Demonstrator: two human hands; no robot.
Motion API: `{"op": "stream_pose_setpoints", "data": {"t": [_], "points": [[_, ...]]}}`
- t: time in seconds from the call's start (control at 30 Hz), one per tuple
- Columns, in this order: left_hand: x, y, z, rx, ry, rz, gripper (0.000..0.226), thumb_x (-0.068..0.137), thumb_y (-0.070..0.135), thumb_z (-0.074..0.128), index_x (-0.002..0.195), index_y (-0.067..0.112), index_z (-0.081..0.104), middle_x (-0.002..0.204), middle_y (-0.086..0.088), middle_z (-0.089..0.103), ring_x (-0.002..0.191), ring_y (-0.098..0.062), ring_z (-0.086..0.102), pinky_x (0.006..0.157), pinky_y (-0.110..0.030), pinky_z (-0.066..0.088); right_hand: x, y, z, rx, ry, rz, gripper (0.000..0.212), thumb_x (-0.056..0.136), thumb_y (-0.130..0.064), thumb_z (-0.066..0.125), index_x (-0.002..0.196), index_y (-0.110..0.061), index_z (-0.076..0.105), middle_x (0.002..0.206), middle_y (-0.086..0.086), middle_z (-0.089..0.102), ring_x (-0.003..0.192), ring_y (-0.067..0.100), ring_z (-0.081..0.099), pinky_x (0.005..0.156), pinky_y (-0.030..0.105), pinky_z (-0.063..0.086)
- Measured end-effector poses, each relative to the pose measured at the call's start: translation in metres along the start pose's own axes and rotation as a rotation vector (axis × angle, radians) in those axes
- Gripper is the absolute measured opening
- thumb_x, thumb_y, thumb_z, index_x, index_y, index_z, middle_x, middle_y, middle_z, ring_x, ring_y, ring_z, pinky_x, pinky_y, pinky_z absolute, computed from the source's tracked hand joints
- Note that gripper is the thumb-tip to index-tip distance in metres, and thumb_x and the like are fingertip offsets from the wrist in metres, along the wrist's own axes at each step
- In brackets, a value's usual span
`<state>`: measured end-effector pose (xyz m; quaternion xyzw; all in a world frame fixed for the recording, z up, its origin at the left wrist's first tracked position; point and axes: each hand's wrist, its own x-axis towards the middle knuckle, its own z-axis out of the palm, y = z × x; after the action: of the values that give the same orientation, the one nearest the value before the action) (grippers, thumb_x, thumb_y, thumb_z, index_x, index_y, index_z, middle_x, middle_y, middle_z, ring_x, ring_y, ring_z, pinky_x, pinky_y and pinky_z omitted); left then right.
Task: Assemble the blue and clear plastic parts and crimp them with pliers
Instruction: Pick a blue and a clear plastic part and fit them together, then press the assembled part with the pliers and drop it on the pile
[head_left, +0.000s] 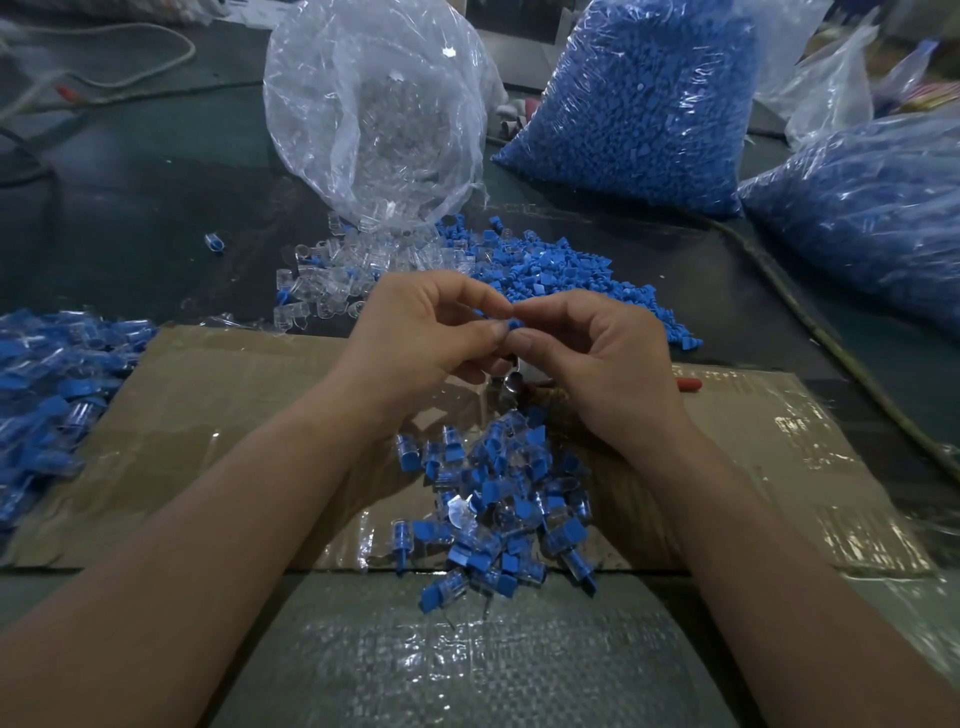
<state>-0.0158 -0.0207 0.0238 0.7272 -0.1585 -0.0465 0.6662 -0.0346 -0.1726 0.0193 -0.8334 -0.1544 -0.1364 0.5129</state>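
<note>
- Pinching one blue part (514, 323) between both hands: left hand (431, 332) and right hand (597, 358), fingertips curled onto it, above the cardboard (234, 395).
- Clear part in that grip: can't tell, fingers hide it.
- Risk: tiny piece, fingertip hold only; a skewed push could pop it into the assembled pile (498, 499) below.
- Pliers (511, 376) lie under the hands, mostly hidden; a blind reach could scatter pieces.
- No legible writing or brand anywhere.
</note>
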Motion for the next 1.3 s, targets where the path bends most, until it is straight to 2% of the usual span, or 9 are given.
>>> {"op": "stream_pose_setpoints", "data": {"t": [0.1, 0.2, 0.33, 0.4, 0.57, 0.7, 0.87, 1.07, 1.3], "points": [[0.0003, -0.0003, -0.0001, -0.002, 0.0, -0.006, 0.017, 0.079, -0.003, 0.064, 0.075, 0.013, 0.062, 0.055, 0.001, 0.067, 0.049, -0.008, 0.063, 0.049, -0.016, 0.051, -0.0004, -0.0002, 0.0, 0.007, -0.004, -0.002, 0.02, 0.073, -0.021, 0.07, 0.08, -0.037, 0.061, 0.071, -0.021, 0.062, 0.073, -0.006, 0.063, 0.064, 0.006, 0.046], [0.0017, -0.0006, -0.0021, -0.033, 0.001, -0.037, 0.016, 0.078, -0.003, 0.064, 0.073, 0.012, 0.063, 0.055, -0.001, 0.067, 0.047, -0.01, 0.063, 0.047, -0.016, 0.05, -0.001, -0.0011, 0.0003, 0.053, -0.022, -0.002, 0.02, 0.07, -0.025, 0.069, 0.085, -0.034, 0.061, 0.079, -0.018, 0.064, 0.078, -0.003, 0.064, 0.069, 0.01, 0.049], [0.0026, 0.0004, -0.0039, -0.065, -0.018, -0.072, 0.014, 0.077, -0.004, 0.063, 0.074, 0.009, 0.063, 0.055, -0.003, 0.066, 0.046, -0.011, 0.062, 0.046, -0.017, 0.051, -0.002, -0.0018, -0.0001, 0.081, -0.064, -0.058, 0.035, 0.072, -0.008, 0.07, 0.094, -0.033, 0.061, 0.09, -0.019, 0.064, 0.086, -0.001, 0.065, 0.075, 0.011, 0.049], [0.0024, 0.0005, -0.0041, -0.089, -0.033, -0.094, 0.013, 0.077, -0.005, 0.062, 0.074, 0.008, 0.062, 0.055, -0.004, 0.066, 0.046, -0.011, 0.062, 0.045, -0.016, 0.05, -0.0024, -0.0018, -0.0002, 0.074, -0.059, -0.06, 0.033, 0.072, -0.007, 0.07, 0.093, -0.031, 0.062, 0.089, -0.018, 0.064, 0.086, -0.001, 0.065, 0.075, 0.011, 0.049], [0.0034, -0.0006, -0.0047, -0.108, -0.056, -0.116, 0.011, 0.075, -0.004, 0.064, 0.074, 0.007, 0.063, 0.056, -0.005, 0.067, 0.047, -0.013, 0.063, 0.045, -0.018, 0.05, -0.0026, -0.0042, -0.0016, 0.083, -0.031, -0.066, 0.024, 0.066, -0.021, 0.068, 0.089, -0.027, 0.064, 0.082, -0.016, 0.065, 0.079, -0.002, 0.065, 0.07, 0.01, 0.048], [0.0036, -0.0011, -0.0062, -0.212, -0.102, -0.154, 0.012, 0.063, 0.004, 0.065, 0.075, 0.005, 0.064, 0.06, -0.009, 0.068, 0.049, -0.017, 0.064, 0.045, -0.019, 0.05, -0.0032, -0.0045, -0.0042, 0.089, -0.002, -0.085, 0.023, 0.065, -0.017, 0.071, 0.085, -0.026, 0.065, 0.078, -0.017, 0.066, 0.074, -0.002, 0.066, 0.068, 0.01, 0.049], [0.0053, -0.0029, -0.0065, -0.242, -0.123, -0.18, 0.009, 0.066, 0.0, 0.062, 0.074, 0.004, 0.064, 0.06, -0.013, 0.067, 0.049, -0.019, 0.065, 0.045, -0.021, 0.051, -0.0038, -0.0029, -0.0069, 0.027, 0.009, -0.099, 0.029, 0.069, -0.007, 0.073, 0.09, -0.024, 0.065, 0.078, -0.015, 0.066, 0.074, -0.001, 0.066, 0.068, 0.011, 0.05], [0.0052, -0.0028, -0.0067, -0.231, -0.13, -0.184, 0.011, 0.074, -0.006, 0.058, 0.075, 0.004, 0.064, 0.06, -0.013, 0.067, 0.049, -0.018, 0.065, 0.045, -0.02, 0.05, -0.0037, -0.0018, -0.0078, -0.031, 0.018, -0.114, 0.029, 0.07, -0.006, 0.073, 0.093, -0.022, 0.064, 0.078, -0.017, 0.064, 0.074, -0.004, 0.065, 0.068, 0.009, 0.049], [0.0026, -0.0005, -0.0069, -0.201, -0.122, -0.173, 0.016, 0.058, 0.013, 0.067, 0.073, 0.008, 0.066, 0.063, -0.01, 0.069, 0.053, -0.019, 0.067, 0.047, -0.02, 0.051, -0.004, -0.0028, -0.0071, -0.055, 0.009, -0.119, 0.03, 0.07, -0.009, 0.073, 0.094, -0.023, 0.064, 0.08, -0.019, 0.063, 0.076, -0.007, 0.064, 0.069, 0.008, 0.048]]}}
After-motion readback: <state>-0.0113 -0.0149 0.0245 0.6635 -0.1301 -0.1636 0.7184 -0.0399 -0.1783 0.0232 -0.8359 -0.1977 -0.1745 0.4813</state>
